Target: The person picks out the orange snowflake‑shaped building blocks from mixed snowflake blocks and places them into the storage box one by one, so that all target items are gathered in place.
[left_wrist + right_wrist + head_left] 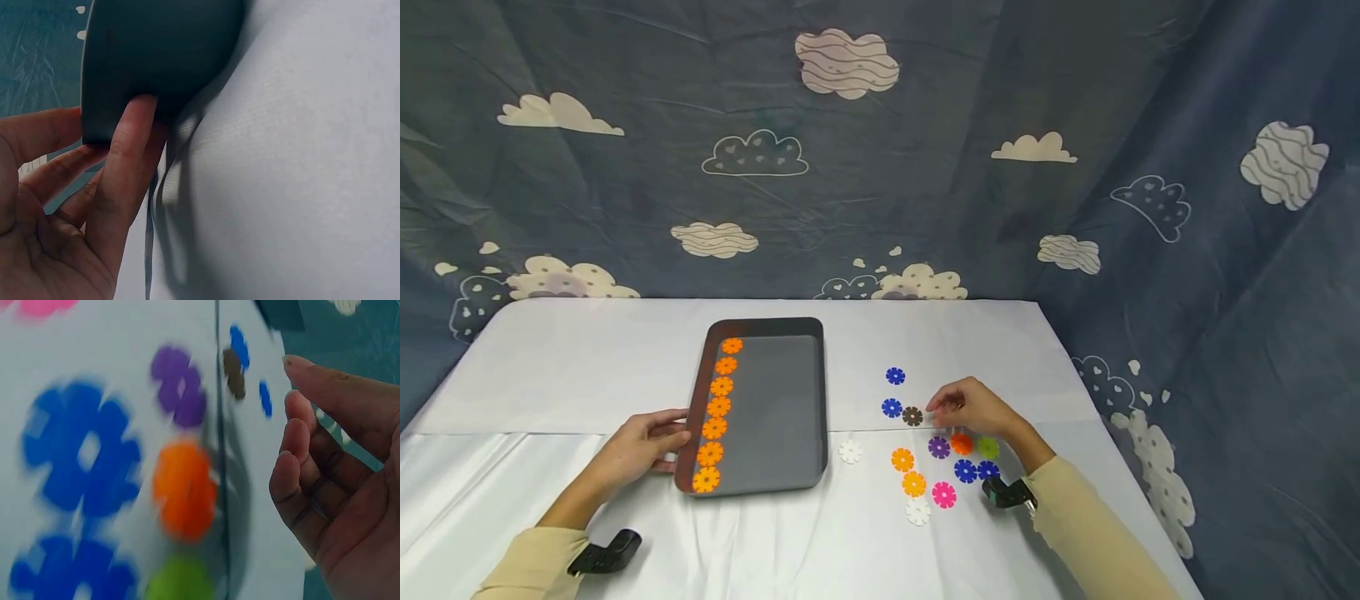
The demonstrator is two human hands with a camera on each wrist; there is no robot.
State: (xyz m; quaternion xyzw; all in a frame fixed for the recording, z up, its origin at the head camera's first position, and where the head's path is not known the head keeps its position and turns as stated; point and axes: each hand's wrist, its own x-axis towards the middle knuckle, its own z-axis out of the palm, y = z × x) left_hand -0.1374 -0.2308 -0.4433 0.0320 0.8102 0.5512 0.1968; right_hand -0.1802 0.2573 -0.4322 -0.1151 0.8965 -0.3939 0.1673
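Observation:
A dark grey tray (pixel 767 417) lies on the white-covered table, a column of several orange flower-shaped discs (pixel 718 406) along its left side. My left hand (pixel 651 442) grips the tray's left edge; in the left wrist view, the fingers (pixel 128 144) bend around the tray wall (pixel 156 56). Above the table, my right hand (pixel 973 408) is loosely curled and holds nothing. A brown disc (pixel 912 416) lies just left of its fingertips, with blue discs (pixel 892 407) beside and beyond it. In the right wrist view, the right hand (pixel 350 481) hovers apart from the discs.
Nearer me lie a purple disc (pixel 938 447), a red-orange disc (pixel 962 443), a green disc (pixel 988 448), two more blue ones, yellow-orange discs (pixel 902 459), a pink disc (pixel 943 495) and white discs (pixel 917 511). A dark cloud-print curtain (pixel 925 192) hangs behind the table.

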